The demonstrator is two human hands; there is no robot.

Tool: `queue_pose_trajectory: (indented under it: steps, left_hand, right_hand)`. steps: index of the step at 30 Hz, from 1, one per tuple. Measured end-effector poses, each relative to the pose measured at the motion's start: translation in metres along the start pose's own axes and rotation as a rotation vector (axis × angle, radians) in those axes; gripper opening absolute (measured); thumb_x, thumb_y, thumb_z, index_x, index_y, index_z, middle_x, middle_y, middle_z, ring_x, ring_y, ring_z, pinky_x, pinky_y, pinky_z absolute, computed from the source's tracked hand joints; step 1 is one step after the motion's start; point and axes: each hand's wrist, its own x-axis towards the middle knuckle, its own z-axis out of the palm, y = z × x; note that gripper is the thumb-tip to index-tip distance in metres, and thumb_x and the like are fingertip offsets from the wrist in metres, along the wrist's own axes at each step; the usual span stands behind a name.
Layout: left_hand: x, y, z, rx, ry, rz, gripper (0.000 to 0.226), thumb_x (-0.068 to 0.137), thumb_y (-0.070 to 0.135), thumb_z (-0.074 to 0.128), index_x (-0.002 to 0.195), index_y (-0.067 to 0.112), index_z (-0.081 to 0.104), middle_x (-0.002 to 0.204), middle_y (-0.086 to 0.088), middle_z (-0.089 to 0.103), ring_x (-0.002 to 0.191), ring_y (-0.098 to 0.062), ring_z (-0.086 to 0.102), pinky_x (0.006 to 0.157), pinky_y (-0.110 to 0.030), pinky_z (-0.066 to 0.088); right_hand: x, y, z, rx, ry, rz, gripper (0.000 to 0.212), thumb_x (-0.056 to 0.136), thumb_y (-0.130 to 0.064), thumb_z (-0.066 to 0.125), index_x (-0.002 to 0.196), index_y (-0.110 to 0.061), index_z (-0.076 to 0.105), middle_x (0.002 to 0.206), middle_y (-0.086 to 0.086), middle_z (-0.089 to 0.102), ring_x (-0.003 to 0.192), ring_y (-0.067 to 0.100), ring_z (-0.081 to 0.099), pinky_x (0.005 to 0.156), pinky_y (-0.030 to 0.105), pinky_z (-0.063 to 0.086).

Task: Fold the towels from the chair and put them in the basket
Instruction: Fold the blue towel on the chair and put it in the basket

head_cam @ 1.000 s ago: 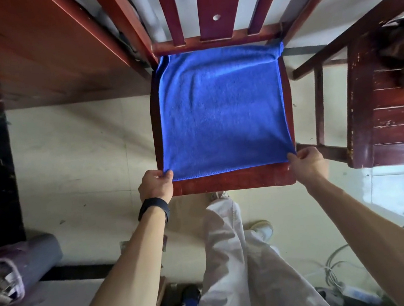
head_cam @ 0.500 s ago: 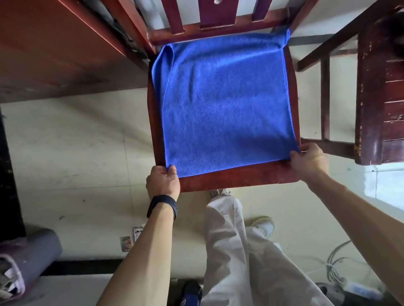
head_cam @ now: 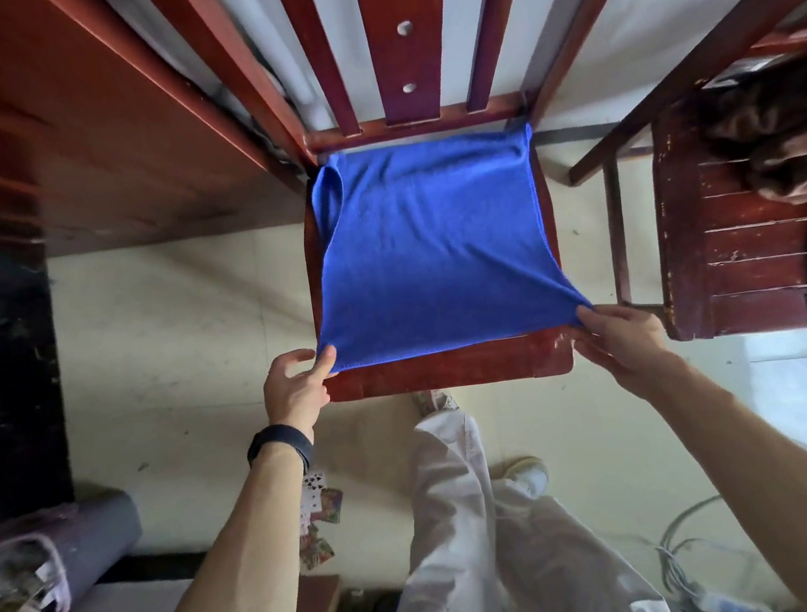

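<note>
A: While both near corners are held, we see the towel (head_cam: 430, 250) spread over the chair (head_cam: 452, 369) seat, far edge at the backrest, far left corner curled up.
B: Hands?
A: We have the left hand (head_cam: 296, 385) pinching the near left corner, thumb against the cloth, other fingers loosely spread. The right hand (head_cam: 621, 337) pinches the near right corner; creases run toward it.
B: Anything else we log?
A: Black band (head_cam: 280, 445) on the left wrist. Brown towels (head_cam: 792, 137) piled on a second chair (head_cam: 737, 259) at right, apart from the towel. Cards (head_cam: 320, 520) on the floor (head_cam: 162, 339) under the left arm.
</note>
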Motion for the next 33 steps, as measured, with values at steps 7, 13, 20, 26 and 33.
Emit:
queue_pose_trajectory:
  steps: [7,13,20,26,33]
  left_hand:
    - [-0.084,0.066,-0.046,-0.132,-0.104,0.099,0.011,0.082,0.034,0.078,0.084,0.035,0.068,0.082,-0.002,0.063,0.042,-0.009,0.043,0.058,-0.026,0.038]
    - [-0.177,0.128,-0.092,-0.098,-0.275,0.236,0.015,0.085,0.026,0.076,0.096,0.016,0.074,0.077,0.004,0.066,0.047,-0.005,0.042,0.057,-0.021,0.041]
    - [-0.249,0.172,-0.124,0.749,0.005,0.875,0.02,0.077,0.031,0.081,0.09,0.018,0.072,0.084,-0.001,0.064,0.08,-0.02,0.058,0.064,-0.028,0.038]
    - [-0.256,0.179,-0.143,1.114,0.237,1.344,0.021,0.088,0.042,0.064,0.082,0.026,0.077,0.089,0.007,0.065,0.087,-0.02,0.058,0.066,-0.032,0.045]
    - [-0.247,0.173,-0.142,1.231,0.306,1.601,0.014,0.079,0.024,0.077,0.069,0.021,0.068,0.062,0.004,0.059,0.066,-0.022,0.058,0.053,-0.031,0.042]
  right_hand:
    - [-0.099,-0.052,-0.034,0.084,0.051,-0.241,0.013,0.094,-0.003,0.062,0.101,-0.012,0.066,0.092,0.014,0.063,0.057,0.014,0.064,0.073,0.042,0.062]
    - [-0.218,-0.092,-0.071,-0.211,-0.006,-0.556,0.024,0.083,-0.008,0.068,0.102,-0.022,0.07,0.088,0.003,0.066,0.083,0.022,0.063,0.051,0.037,0.061]
    - [-0.265,-0.109,-0.123,-0.915,0.29,-1.203,0.018,0.082,-0.015,0.077,0.099,-0.015,0.079,0.095,0.009,0.059,0.089,0.033,0.062,0.08,0.038,0.053]
    - [-0.276,-0.116,-0.135,-0.98,0.245,-1.406,0.015,0.085,-0.006,0.073,0.098,-0.013,0.075,0.089,0.007,0.068,0.081,0.033,0.065,0.068,0.033,0.05]
    - [-0.266,-0.126,-0.133,-1.029,0.214,-1.442,0.021,0.079,0.001,0.076,0.095,-0.011,0.076,0.085,0.006,0.069,0.073,0.032,0.066,0.063,0.031,0.051]
